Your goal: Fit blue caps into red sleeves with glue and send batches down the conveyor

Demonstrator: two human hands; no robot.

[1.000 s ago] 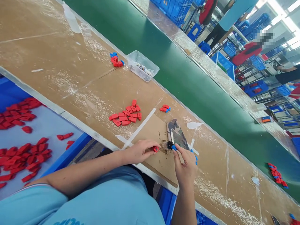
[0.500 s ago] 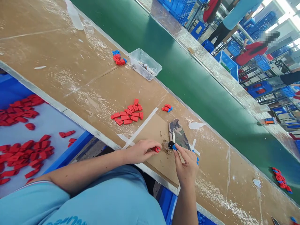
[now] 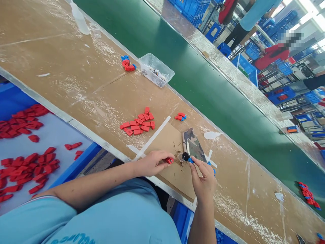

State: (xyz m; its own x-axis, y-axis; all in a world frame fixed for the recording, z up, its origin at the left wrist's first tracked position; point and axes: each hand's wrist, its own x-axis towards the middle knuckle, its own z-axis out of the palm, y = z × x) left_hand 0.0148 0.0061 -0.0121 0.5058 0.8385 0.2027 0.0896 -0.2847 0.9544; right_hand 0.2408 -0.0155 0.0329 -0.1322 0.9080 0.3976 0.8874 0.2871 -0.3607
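The left hand [image 3: 152, 163] pinches a red part [image 3: 169, 160], the right hand [image 3: 204, 178] dips a blue part [image 3: 191, 160] into the pot [image 3: 185, 156] at 12 o'clock; better dip lightly.

I saw a matt brown cardboard sheet [image 3: 166, 140] on the worn, tape-glossed bench [image 3: 76, 74]. The red pieces [image 3: 138, 124] looked like smooth plastic, the tub [image 3: 156, 70] was clear plastic, the camouflage pad [image 3: 193, 145] possibly cloth, the conveyor belt [image 3: 203, 84] matt green.
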